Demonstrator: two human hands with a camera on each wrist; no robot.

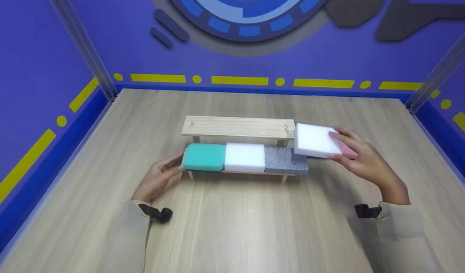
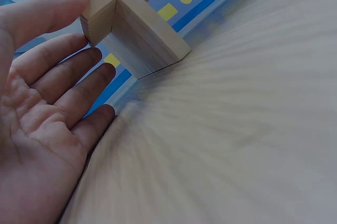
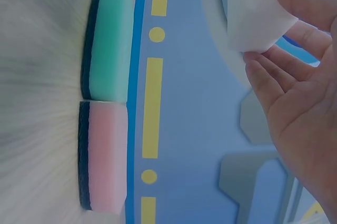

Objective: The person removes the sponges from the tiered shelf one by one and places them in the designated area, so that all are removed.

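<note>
A white sponge point(image 1: 316, 140) is gripped in my right hand point(image 1: 355, 151), thumb in front and fingers over its side, above the right end of a wooden rack point(image 1: 251, 173). On the rack's front board sit a teal sponge point(image 1: 205, 157), another white sponge point(image 1: 244, 157) and a grey speckled block point(image 1: 286, 159), side by side. At the rack's left end, my left hand point(image 1: 160, 176) holds the board's corner between thumb and index finger. Its other fingers stay extended in the left wrist view.
Behind the front board stands a bare wooden board point(image 1: 238, 127) on legs. A pink sponge point(image 3: 108, 158) and a green sponge point(image 3: 110, 42), both with dark scouring layers, lie on the table in the right wrist view. Blue-purple panels point(image 1: 232, 64) border the table.
</note>
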